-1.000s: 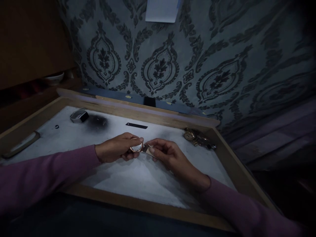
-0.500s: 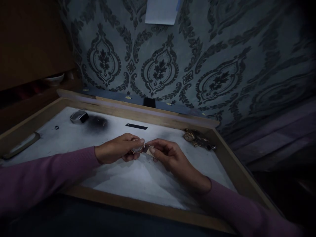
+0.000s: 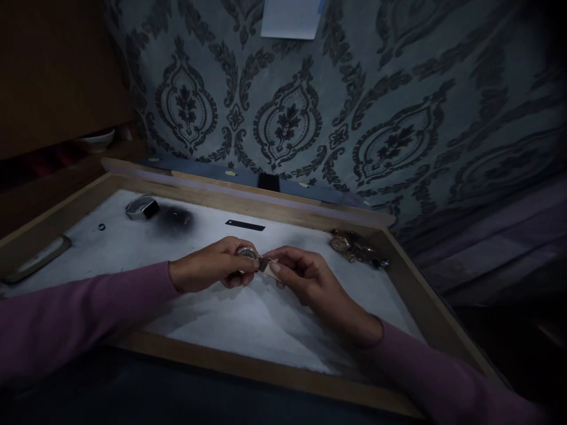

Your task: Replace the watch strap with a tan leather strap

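Note:
My left hand [image 3: 233, 264] is closed round a watch case [image 3: 247, 253] with a round metal rim, its thumb pressed across the lower side. Close by on the right, my right hand [image 3: 295, 270] pinches a small flat piece [image 3: 271, 268], part dark and part pale, between thumb and fingertips. That piece reaches the edge of the watch case; I cannot tell whether the two touch. Fingers hide much of both items. Beyond the hands, a dark snap-off blade [image 3: 245, 225] lies flat on the white surface.
A wooden-rimmed tray [image 3: 283, 203] with a white bottom [image 3: 248, 321] surrounds the work. At its back left is a smartwatch [image 3: 142, 208], near a small black ring [image 3: 101, 226]. Several wristwatches [image 3: 357, 249] lie heaped at the right. Patterned wallpaper [image 3: 287, 127] rises behind.
The watch case has tilted in my left hand, and its face now shows higher, above the thumb. Both hands stay in nearly the same place; the flat piece is still pinched.

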### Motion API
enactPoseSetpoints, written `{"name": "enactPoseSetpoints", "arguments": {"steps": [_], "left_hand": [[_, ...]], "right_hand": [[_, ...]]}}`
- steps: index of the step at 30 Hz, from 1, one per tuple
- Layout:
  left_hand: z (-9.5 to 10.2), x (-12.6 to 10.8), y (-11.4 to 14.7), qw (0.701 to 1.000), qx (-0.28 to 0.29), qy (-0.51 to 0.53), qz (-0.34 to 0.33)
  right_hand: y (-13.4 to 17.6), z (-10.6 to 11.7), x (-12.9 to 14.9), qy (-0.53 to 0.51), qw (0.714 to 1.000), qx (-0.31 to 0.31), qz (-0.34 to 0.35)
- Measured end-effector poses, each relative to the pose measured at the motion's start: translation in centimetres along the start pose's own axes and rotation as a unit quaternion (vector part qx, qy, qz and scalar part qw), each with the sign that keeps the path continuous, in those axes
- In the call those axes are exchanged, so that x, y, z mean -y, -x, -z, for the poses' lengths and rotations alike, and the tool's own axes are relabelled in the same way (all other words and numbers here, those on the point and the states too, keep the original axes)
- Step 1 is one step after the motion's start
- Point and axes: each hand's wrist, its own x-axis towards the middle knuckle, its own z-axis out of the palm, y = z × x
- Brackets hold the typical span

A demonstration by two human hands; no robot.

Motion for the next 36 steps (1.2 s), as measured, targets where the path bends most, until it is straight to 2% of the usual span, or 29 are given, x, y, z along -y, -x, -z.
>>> {"name": "enactPoseSetpoints", "arguments": {"steps": [8, 18, 36], "left_hand": [[-0.2, -0.72, 0.28, 1.0, -0.003, -0.011, 0.013], [0.44, -0.22, 0.21, 0.997, 0.033, -0.062, -0.04], [0.62, -0.03, 0.2, 0.994, 0.047, -0.078, -0.051]], "right_hand": [[0.32, 0.29, 0.2, 0.021, 1.0, -0.004, -0.003], [0.53, 0.52, 0.36, 0.062, 0.997, 0.0, 0.045], [0.35, 0.73, 0.0, 0.096, 0.993, -0.008, 0.065]]}}
